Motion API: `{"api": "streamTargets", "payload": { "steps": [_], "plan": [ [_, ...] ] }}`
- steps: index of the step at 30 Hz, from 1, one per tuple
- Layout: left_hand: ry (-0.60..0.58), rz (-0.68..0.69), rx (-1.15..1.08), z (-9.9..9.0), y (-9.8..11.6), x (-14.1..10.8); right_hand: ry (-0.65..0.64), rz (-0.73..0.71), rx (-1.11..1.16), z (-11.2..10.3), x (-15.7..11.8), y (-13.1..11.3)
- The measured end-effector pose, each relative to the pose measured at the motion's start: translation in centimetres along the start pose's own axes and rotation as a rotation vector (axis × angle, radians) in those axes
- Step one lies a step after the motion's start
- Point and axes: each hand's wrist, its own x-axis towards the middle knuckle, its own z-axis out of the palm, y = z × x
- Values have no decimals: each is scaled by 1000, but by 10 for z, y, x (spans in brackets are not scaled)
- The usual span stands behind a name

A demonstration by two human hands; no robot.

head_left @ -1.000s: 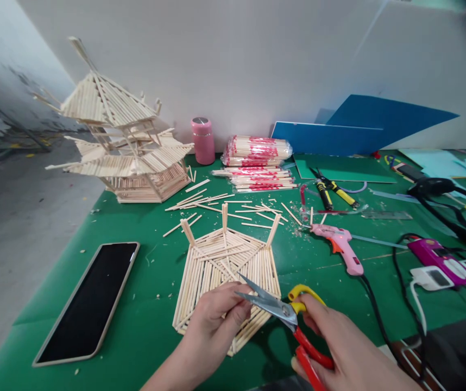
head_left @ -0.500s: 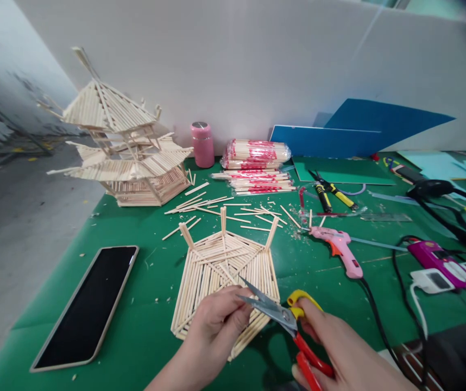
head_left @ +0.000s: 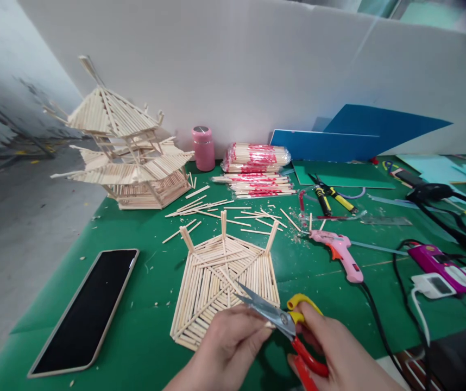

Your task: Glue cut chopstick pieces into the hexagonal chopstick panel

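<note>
Right, in the head view, both hands are at work over the green counter (head_left: 147,304). The person's left hand (head_left: 237,334) has its fingers pinched together, with the pale tip of a short stick (head_left: 269,325) poking out between them. The right hand (head_left: 331,345) has its fingers wrapped round the handles of the scissors (head_left: 263,308), blades parted and right beside that tip. Beneath and just beyond the hands lies the stick platform (head_left: 204,290), flat on the counter, its near right part covered by hands and blades.

And the progress? The platform's surface looks largely laid, and upright posts (head_left: 224,224) stand at three far corners. The near left corner carries none, so posts there look like work left over; the covered part can't be judged. Behind, to the left, a tiered stick model (head_left: 135,174) stands, apparently complete. Cut sticks (head_left: 200,205) lie scattered between, and the pink glue gun (head_left: 341,252) rests to the right, its nozzle near the offcuts.

On to lettering: the wrapped stick bundles (head_left: 257,157) bear red print, too small to read. The phone (head_left: 84,315) shows a dark screen, and no brand is legible anywhere.
</note>
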Motion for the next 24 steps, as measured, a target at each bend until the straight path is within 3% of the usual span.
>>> {"api": "streamTargets", "payload": {
  "steps": [2,4,11,24],
  "plan": [
    [166,-47,40,-2,-2,0,22,-23,-22,-3,1,0],
    [255,-84,30,-6,-4,1,41,13,-58,-5,1,1],
    [219,-121,-145,-9,-12,-1,61,100,-176,-5,-2,4],
    [206,-17,-25,-8,-9,2,24,79,-166,-4,0,3]
  ]
}}
